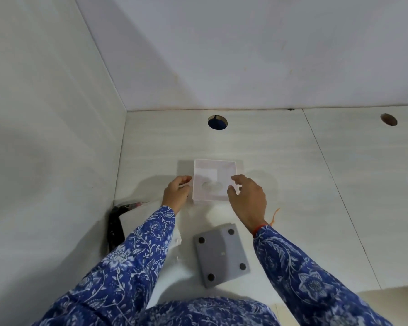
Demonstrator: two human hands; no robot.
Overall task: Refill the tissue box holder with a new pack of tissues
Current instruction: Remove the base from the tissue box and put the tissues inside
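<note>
The white tissue box holder (213, 169) stands open side up on the white desk, and I can see its oval slot through the bottom. My left hand (176, 192) pinches its left wall. My right hand (247, 198) grips the right wall with thumb and fingers curled over the rim. The holder's grey base plate (222, 255), with several black feet, lies upturned closer to me. A white, wrapped-looking object (174, 245) lies partly hidden beside my left sleeve; I cannot tell whether it is the tissue pack.
The desk (316, 184) meets a white wall on the left and at the back. Two round cable holes (217, 122) (388, 119) sit near the back edge. A black object (114, 227) hangs at the desk's left front corner.
</note>
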